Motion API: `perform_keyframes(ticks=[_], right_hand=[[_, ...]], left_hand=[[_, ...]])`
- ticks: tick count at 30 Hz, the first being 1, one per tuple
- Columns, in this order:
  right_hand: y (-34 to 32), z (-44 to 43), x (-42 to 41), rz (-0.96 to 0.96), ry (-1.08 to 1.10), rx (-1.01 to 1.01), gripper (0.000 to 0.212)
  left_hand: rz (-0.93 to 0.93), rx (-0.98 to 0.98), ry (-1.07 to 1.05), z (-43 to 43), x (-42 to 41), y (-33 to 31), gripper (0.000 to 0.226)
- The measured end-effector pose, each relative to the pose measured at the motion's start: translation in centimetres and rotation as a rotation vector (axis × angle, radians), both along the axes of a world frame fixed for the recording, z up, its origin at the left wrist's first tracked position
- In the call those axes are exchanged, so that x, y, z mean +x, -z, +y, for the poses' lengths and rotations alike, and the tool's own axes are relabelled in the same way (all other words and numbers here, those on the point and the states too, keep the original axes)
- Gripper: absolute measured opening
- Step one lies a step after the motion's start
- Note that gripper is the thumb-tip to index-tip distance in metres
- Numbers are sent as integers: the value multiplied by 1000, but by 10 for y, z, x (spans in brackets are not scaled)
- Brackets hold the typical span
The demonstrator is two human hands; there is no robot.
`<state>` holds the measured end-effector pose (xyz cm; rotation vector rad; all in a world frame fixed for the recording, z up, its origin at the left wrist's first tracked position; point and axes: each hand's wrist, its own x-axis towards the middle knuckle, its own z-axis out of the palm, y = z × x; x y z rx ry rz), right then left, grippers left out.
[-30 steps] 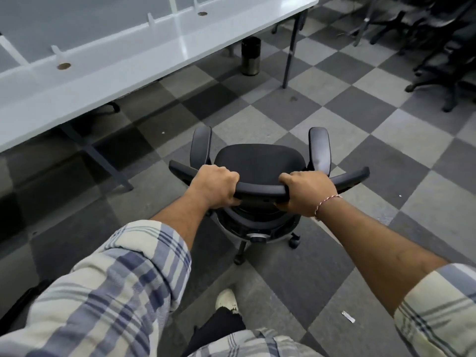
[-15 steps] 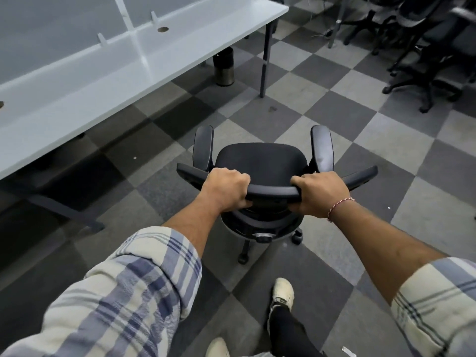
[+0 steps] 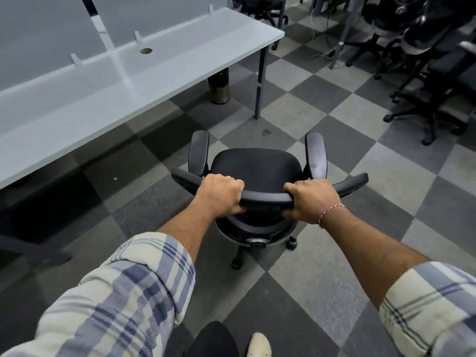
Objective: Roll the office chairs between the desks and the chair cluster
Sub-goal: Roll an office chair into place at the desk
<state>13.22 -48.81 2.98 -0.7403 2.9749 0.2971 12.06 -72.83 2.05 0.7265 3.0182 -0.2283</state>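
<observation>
Left hand (image 3: 219, 195), right hand (image 3: 310, 200), fingers curled round chair backrest (image 3: 266, 198)

We look down on a black office chair (image 3: 257, 167) standing on the grey checkered floor (image 3: 334, 253). Our left hand (image 3: 219, 195) and right hand (image 3: 313, 199) both grip the curved top edge of its backrest, fingers wrapped over the rim. A thin thread bracelet (image 3: 331, 212) circles the right wrist, and plaid sleeves (image 3: 123, 300) are rolled up both forearms. A long white desk (image 3: 103, 94) runs along the left, with a small metal bin (image 3: 219, 86) beneath its far end. A cluster of black chairs (image 3: 425, 73) crowds the upper right. One pale shoe (image 3: 258, 345) shows at the bottom.
</observation>
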Motion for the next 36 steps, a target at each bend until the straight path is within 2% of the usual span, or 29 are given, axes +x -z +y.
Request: perform_keyframes(ticks=[18,30,36], right_hand=[[4,74,-275,41,58,25,45],[13,118,-433,102,16,-41,40],[11,138,-502,64,-9,-66,43]], left_hand=[[24,62,75,70,-278,-2,44],[43,36,21,112,-435,3,45],[35,-3,-31,134,-500,1,42]])
